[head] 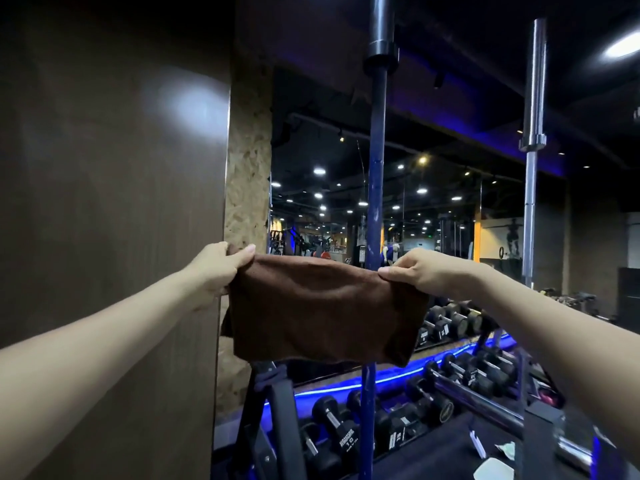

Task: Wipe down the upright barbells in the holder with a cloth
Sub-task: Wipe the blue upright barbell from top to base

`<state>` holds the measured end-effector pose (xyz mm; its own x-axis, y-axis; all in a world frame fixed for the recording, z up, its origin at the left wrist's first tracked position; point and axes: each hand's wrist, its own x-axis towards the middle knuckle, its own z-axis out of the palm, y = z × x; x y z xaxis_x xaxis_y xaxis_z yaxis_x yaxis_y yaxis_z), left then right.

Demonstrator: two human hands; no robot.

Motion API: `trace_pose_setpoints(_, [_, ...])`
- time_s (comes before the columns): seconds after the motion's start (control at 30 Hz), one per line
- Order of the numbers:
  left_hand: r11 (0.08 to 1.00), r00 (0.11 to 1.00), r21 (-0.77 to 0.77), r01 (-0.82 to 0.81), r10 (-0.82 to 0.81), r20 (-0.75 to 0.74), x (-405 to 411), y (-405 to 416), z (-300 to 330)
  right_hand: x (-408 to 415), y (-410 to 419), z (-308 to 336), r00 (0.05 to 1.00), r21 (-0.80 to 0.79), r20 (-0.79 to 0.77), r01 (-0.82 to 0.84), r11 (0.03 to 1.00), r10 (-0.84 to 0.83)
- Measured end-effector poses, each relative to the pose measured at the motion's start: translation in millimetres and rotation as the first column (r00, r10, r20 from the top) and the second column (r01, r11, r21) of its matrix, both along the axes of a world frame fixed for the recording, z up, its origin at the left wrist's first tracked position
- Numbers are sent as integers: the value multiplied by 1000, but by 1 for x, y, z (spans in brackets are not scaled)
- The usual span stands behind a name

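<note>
A dark blue barbell (376,174) stands upright ahead of me, a silver barbell (532,140) well to its right. I hold a brown cloth (323,310) spread in front of the blue bar, my left hand (221,268) pinching its left top corner and my right hand (415,271) pinching its right.

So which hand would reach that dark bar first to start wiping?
Probably the right hand. It pinches the cloth at the corner that sits just beside the dark bar, while the left hand holds the far corner, over by the wall.
</note>
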<state>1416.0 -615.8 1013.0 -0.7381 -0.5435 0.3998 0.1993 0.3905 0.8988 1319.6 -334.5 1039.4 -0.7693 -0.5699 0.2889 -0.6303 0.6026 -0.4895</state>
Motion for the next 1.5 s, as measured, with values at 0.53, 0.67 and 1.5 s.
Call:
trace_pose_setpoints(0.53, [735,757,300,609,-651,57,-3,90,47,31,-47,40,791,-732,407,-17,681,457])
trace_pose_setpoints(0.67, [832,879,287,475,-462,-114,-14,87,52,24,-31,47,779,-686,342,-175,706,525])
trace_pose_setpoints(1.5, [792,789,-154,590,-607,-98,-57,133,113,-8,-10,127,809,-674,144,-342,655,570])
